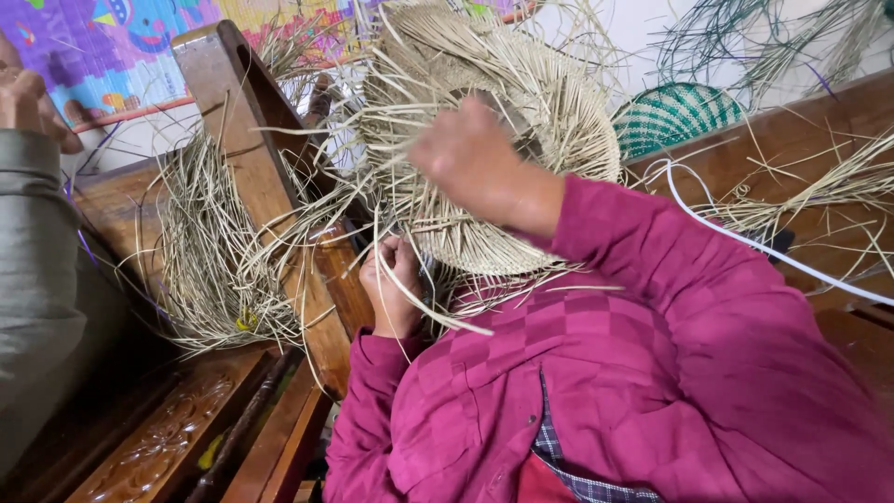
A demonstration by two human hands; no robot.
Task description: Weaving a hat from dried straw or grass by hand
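My right hand [470, 154] closes on the half-woven straw basket [484, 121]; left hand [391, 284] pinches loose strands [419, 298] at its near rim. Light, springy, brittle work, I judge: best held by the woven wall, not the stray ends.

A carved wooden bench [177, 438] carries a loose bundle of pale straw [209, 265]; more strands [819, 191] lie right.

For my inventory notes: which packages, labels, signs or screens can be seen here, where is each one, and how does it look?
Printed poster or mat: upper left, on the wall behind the wooden bench; flat, purple ground with blue, pink, yellow and green cartoon shapes, orange edge.
No packages, labels or screens show.
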